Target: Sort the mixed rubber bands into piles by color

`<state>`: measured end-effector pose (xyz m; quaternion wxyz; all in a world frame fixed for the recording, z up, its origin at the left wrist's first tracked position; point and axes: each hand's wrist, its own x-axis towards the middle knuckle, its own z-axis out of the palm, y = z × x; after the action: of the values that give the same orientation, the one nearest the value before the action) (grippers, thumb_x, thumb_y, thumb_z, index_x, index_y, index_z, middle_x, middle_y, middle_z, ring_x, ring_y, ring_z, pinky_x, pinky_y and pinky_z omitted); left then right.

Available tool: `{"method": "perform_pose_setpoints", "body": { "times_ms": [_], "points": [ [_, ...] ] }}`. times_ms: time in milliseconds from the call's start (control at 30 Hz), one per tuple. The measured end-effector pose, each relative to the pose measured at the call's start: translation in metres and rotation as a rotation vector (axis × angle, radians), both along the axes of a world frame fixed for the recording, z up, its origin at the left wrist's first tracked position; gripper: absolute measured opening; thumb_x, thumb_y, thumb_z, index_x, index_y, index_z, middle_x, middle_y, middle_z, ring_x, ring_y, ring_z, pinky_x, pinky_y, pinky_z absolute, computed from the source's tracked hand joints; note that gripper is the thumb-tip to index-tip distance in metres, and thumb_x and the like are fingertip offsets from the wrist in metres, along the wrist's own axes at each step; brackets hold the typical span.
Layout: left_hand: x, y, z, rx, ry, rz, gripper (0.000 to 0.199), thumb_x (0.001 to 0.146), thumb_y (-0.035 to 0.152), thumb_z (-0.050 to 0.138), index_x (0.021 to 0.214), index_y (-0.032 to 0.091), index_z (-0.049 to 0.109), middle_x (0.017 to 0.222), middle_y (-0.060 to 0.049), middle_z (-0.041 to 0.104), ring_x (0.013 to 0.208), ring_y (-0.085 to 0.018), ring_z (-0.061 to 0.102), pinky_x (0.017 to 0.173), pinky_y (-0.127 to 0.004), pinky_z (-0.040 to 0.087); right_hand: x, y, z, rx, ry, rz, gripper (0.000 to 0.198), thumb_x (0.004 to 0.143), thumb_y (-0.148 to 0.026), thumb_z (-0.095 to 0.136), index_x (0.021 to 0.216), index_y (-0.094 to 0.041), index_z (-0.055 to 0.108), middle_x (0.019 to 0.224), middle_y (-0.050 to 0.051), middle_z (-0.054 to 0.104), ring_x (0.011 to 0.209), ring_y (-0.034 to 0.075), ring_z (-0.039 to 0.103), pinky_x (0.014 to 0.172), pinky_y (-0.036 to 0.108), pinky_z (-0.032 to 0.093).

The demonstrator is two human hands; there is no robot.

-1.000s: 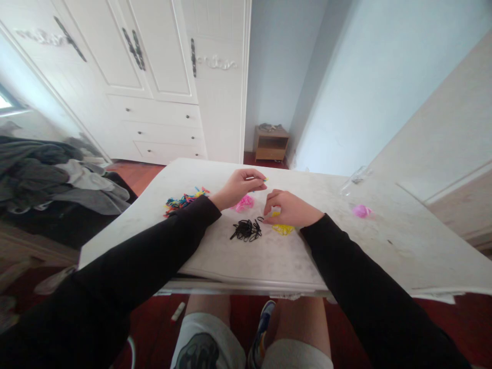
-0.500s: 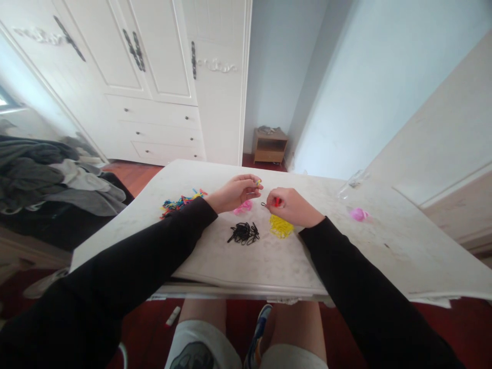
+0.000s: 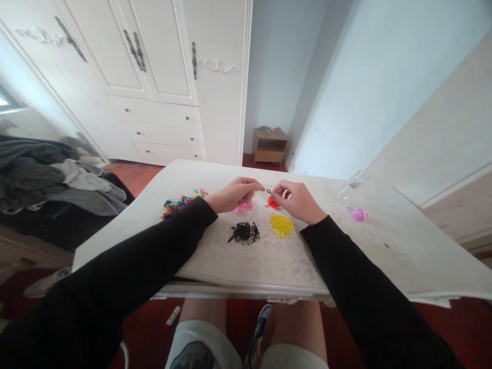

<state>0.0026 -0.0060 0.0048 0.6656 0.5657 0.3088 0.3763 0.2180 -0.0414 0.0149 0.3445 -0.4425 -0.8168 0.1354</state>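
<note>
My right hand [image 3: 298, 201] is closed in a pinch on a small black rubber band [image 3: 269, 191], whose loop sticks out leftward from the fingertips. Below those fingers lies a small pile of red rubber bands [image 3: 273, 203]. Facing it, my left hand [image 3: 240, 193] has its index finger stretched toward the black loop, the other fingers curled in; whatever they may hold is hidden. Pink bands [image 3: 243, 207] lie partly under the left hand. Nearer to me are a black pile [image 3: 245, 233] and a yellow pile [image 3: 282, 226]. Left of my left wrist is a mixed-colour heap [image 3: 180, 203].
The white table [image 3: 346, 261] carries a clear plastic container [image 3: 352, 185] and a pink-purple bundle [image 3: 359, 214] at the right. Clothes [image 3: 34, 174] are heaped at the left. Behind the table stand a white wardrobe [image 3: 161, 82] and a small wooden nightstand [image 3: 270, 148].
My right hand has opened out from a tighter curl and risen slightly, with the black loop raised; the red pile now shows. My left index finger has straightened, and the small coloured piece at its fingertips is out of sight.
</note>
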Motion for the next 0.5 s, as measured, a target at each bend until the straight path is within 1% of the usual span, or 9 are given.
{"method": "perform_pose_setpoints", "body": {
  "times_ms": [67,167,267,400,500],
  "points": [
    [-0.0001,-0.0027,-0.0005,0.114,0.13,0.024,0.015,0.083,0.026,0.075,0.078,0.014,0.067,0.053,0.009,0.03,0.047,-0.006,0.024,0.046,-0.025,0.013,-0.0007,-0.0006,0.0001,-0.004,-0.007,0.01,0.01,0.085,-0.02,0.062,0.076,-0.018,0.065,0.069,0.0,0.068,0.062,0.012,0.059,0.063,0.027,0.046],
    [-0.0018,-0.0021,-0.0021,0.343,0.31,0.066,0.018,0.083,0.031,0.076,0.088,0.015,0.073,0.052,0.009,0.031,0.048,-0.007,0.024,0.049,-0.026,0.013,-0.0019,-0.0016,0.0007,-0.009,-0.003,0.017,0.011,0.085,-0.02,0.063,0.075,-0.018,0.065,0.068,0.0,0.067,0.062,0.013,0.059,0.063,0.028,0.045],
    [-0.003,0.0016,-0.0049,0.507,0.377,0.085,0.021,0.084,0.033,0.075,0.091,0.014,0.077,0.052,0.01,0.026,0.049,-0.007,0.021,0.051,-0.027,0.013,-0.0019,-0.0023,0.0015,-0.034,0.002,0.023,0.011,0.085,-0.021,0.063,0.076,-0.018,0.065,0.067,0.0,0.067,0.062,0.013,0.059,0.063,0.028,0.045],
    [-0.0021,0.0037,-0.0083,0.571,0.378,0.076,0.021,0.084,0.033,0.073,0.092,0.014,0.077,0.052,0.01,0.026,0.05,-0.008,0.022,0.052,-0.027,0.014,-0.0009,-0.0023,0.0022,-0.067,-0.016,0.033,0.01,0.085,-0.021,0.063,0.076,-0.017,0.066,0.067,0.0,0.067,0.063,0.013,0.06,0.063,0.028,0.045],
    [-0.0011,0.0021,-0.0089,0.59,0.358,0.082,0.017,0.085,0.032,0.072,0.086,0.015,0.075,0.052,0.01,0.026,0.05,-0.008,0.022,0.052,-0.027,0.015,-0.0007,-0.0021,0.0021,-0.071,-0.024,0.036,0.01,0.085,-0.02,0.063,0.076,-0.017,0.066,0.068,0.0,0.066,0.064,0.013,0.06,0.064,0.028,0.045]
  ]
}}
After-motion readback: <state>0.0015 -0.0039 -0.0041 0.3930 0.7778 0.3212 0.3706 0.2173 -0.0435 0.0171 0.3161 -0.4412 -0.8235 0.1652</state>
